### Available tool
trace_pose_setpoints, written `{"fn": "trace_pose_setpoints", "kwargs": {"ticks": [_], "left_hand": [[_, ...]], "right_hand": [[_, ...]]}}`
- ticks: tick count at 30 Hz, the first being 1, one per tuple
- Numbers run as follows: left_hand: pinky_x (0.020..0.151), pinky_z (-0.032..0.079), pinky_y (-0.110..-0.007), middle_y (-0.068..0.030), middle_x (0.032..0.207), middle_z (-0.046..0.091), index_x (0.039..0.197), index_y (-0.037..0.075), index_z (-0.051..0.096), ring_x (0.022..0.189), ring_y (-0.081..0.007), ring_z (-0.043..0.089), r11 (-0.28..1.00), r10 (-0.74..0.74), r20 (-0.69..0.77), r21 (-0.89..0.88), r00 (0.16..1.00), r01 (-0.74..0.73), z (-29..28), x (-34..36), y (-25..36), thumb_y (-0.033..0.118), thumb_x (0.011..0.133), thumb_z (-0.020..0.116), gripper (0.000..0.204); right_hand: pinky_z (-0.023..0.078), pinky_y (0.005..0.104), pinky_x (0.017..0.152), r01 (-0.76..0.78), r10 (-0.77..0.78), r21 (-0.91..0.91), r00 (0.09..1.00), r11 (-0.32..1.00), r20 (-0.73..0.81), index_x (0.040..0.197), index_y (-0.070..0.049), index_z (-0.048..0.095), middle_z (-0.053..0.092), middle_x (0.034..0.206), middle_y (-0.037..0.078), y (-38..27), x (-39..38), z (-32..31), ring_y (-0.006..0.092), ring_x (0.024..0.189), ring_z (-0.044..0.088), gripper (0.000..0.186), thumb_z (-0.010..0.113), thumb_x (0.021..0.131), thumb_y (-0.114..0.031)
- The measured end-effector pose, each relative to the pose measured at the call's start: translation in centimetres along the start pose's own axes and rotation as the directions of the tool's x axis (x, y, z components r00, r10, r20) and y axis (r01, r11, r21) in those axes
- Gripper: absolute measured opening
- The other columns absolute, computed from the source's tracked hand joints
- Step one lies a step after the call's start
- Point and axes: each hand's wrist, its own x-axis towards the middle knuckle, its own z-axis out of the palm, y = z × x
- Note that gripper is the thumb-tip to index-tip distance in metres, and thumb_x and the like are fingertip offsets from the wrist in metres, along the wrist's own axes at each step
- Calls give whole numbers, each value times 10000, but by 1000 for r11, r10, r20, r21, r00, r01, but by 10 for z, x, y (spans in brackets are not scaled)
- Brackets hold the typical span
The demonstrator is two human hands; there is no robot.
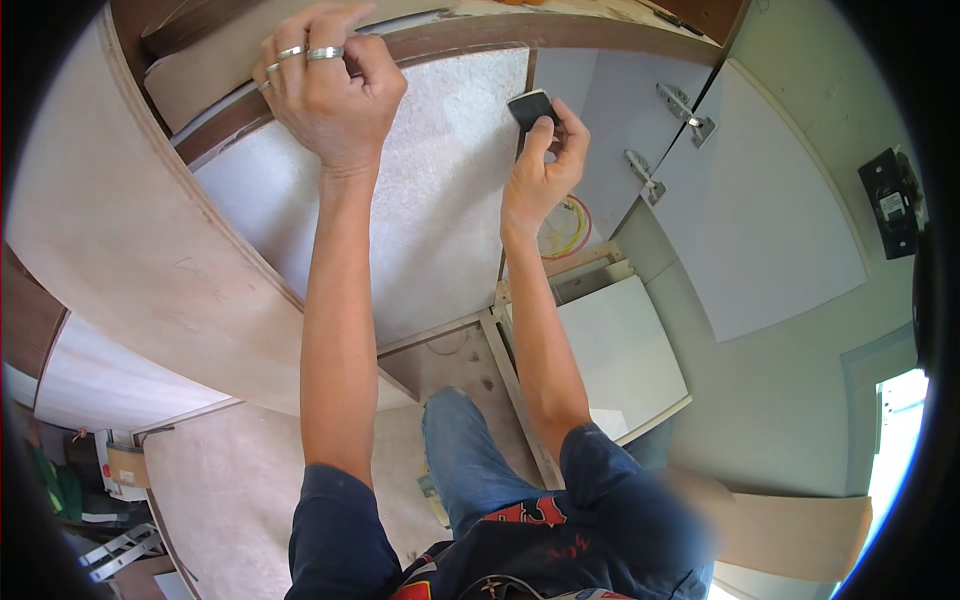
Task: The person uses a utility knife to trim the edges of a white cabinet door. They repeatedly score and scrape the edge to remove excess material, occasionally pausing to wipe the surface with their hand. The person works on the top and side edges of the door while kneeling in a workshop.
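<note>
Right hand (pixel 548 165) pinches dark block (pixel 529 107); left hand (pixel 335 95) — grip unclear.

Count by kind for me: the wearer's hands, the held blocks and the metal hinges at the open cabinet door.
Hands: 2, left hand and right hand
Dark block in the right hand: 1
Metal hinges: 2
Total: 5

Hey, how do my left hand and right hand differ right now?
Your left hand wears silver rings; none show on your right hand. Your right hand pinches a small black block, while your left hand is curled at the brown rail, with no loose object visible in it. Both are ungloved.
</note>
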Motion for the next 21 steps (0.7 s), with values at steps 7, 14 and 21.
{"fn": "trace_pose_setpoints", "kwargs": {"ticks": [7,14,21], "left_hand": [[810,464,-360,5,897,680,884,139,726,842,-213,617,1000,11,-10,-12,1000,-12,0,2,0,-71,740,591,288],[802,455,-359,6,891,669,863,146,712,834,-216,611,1000,-14,-24,-10,1000,13,3,-2,-2,-68,715,586,289],[785,452,-356,14,868,669,845,146,713,820,-203,611,1000,-18,-28,5,999,18,3,0,-2,-53,725,578,268]], "right_hand": [[432,351,880,320,-342,-211,937,924,-75,1168,-14,642,626,1087,95,19,10,12,230,998,572,237,592,940,-56],[274,472,1116,534,-478,-345,845,772,238,1384,-36,543,497,1454,179,33,-10,-5,329,1312,465,421,557,963,-47],[128,571,1180,476,-394,-357,875,804,280,1476,-53,456,366,1576,173,27,-24,11,378,1464,303,497,530,1003,-185]]}}
